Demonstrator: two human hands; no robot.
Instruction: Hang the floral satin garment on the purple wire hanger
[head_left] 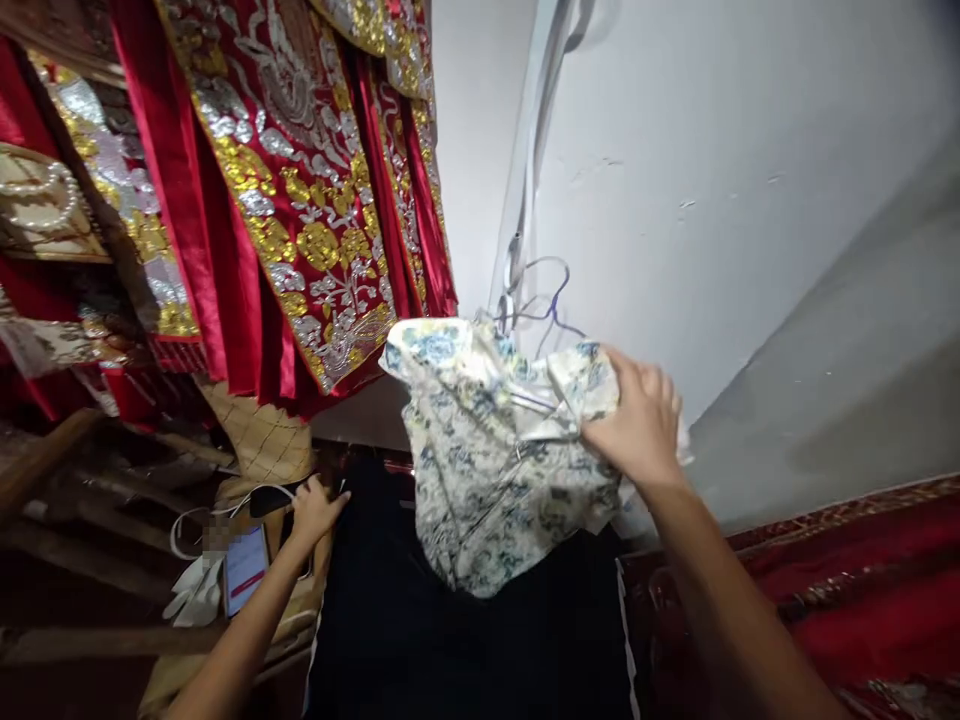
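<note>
- Floral garment point(510, 500): centre of the frame; thin, creased cloth, cream printed with blue, green and yellow; neck opening uppermost, lower end narrowing to a rounded point toward bottom centre; long axis roughly upright in the frame.
- Hook point(556, 300): thin, curved, purplish, just above the neckline.
- Right hand point(637, 420): clamped on the garment's right-hand shoulder in the frame, thumb in front.
- Left hand point(316, 510): left of centre, at the edge of the black cloth point(465, 650); whether it grips cannot be told.
- Black cloth: matt, dark, pale-edged, lower centre, below the garment.
- Red robes point(300, 200): upper left; satin folds, gold and silver sequined flowers.
- Phone point(246, 570): flat, rectangular, lit, lower left, beside a white glove point(196, 592).
- Wall point(675, 200): smooth, pale, scuffed, upper right.
</note>
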